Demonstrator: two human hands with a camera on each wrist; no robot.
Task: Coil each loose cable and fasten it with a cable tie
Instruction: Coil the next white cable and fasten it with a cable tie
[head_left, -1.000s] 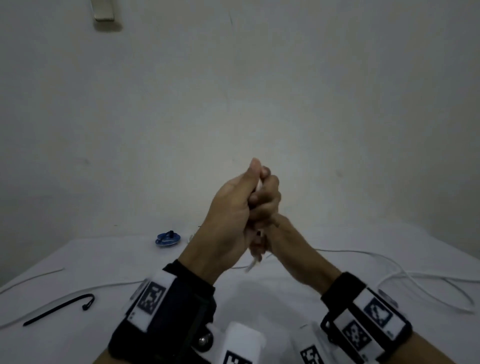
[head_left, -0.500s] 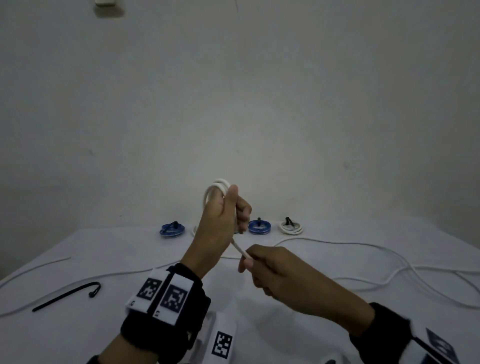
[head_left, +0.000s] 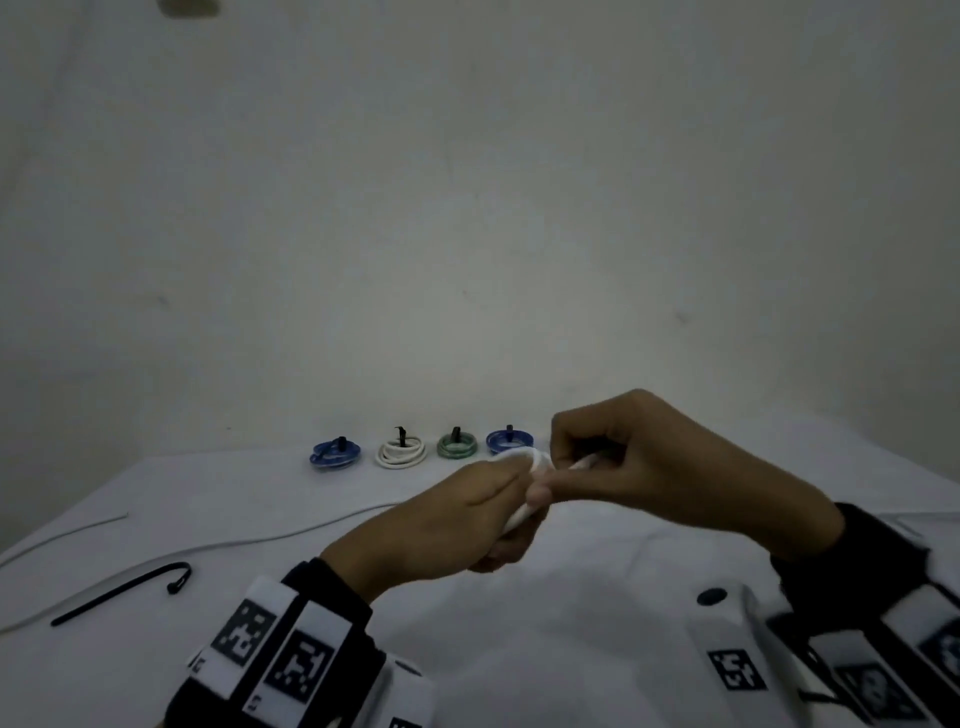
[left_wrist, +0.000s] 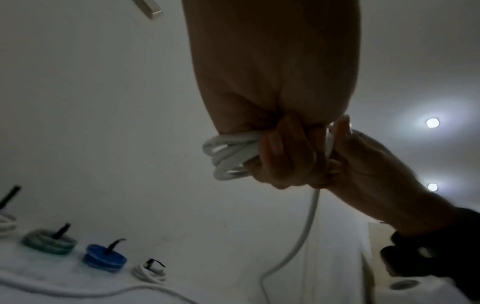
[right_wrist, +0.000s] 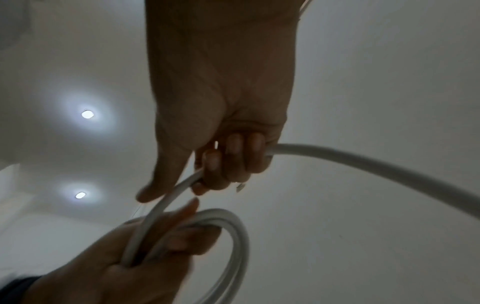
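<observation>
While raised above the desk (head_left: 156, 488), left hand (head_left: 441, 525) clenched around white cable coil (left_wrist: 228, 156) — right hand (head_left: 649, 467) just beside, pinching its loose strand (right_wrist: 166, 201); 4 tied coils (head_left: 400, 453) beyond.

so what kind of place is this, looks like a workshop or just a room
Probably a plain indoor room with a makeshift work surface: a white-covered table against a bare wall, round lights set in the ceiling, and a row of tied cable coils.
</observation>
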